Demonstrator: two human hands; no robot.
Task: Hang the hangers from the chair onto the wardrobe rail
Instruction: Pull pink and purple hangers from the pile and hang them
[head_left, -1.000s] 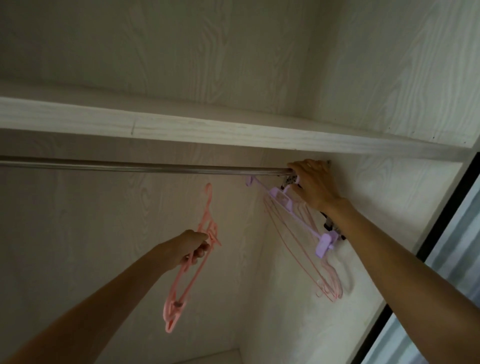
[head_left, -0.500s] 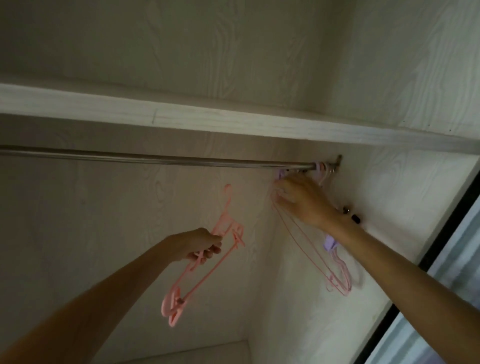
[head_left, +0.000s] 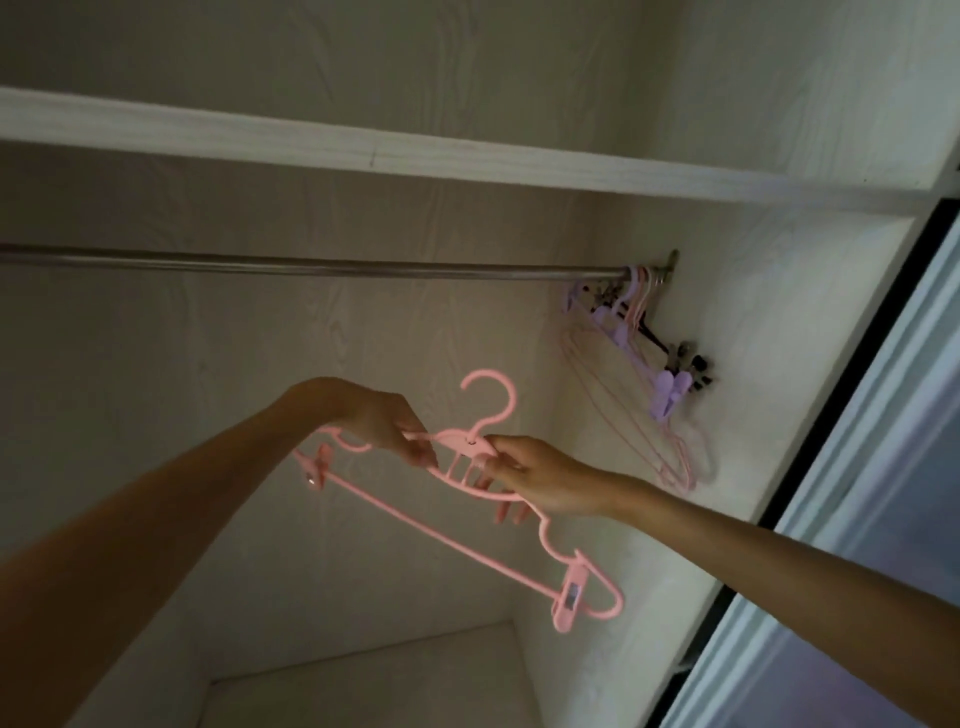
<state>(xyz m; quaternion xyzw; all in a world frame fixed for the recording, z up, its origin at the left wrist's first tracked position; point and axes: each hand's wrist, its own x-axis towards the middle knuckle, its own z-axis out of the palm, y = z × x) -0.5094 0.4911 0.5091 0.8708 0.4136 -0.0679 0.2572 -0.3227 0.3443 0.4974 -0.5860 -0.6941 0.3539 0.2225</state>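
Holding the pink hanger (head_left: 470, 512) below the wardrobe rail (head_left: 332, 267), you have both hands on its top bar near the hook: your left hand (head_left: 387, 423) pinches the bar just left of the hook's base, and your right hand (head_left: 530, 475) grips it just right, fingers curled over the bar with their tips hidden behind the plastic. The hanger tilts, its right clip end lower, and its hook is well short of the rail. At the rail's far right end a cluster of hung hangers (head_left: 636, 353), pink, purple and dark, crowds against the side wall; they overlap so much in the dim light that their count is hard to tell. The shelf (head_left: 467, 161) runs above the rail, its left end cut off.
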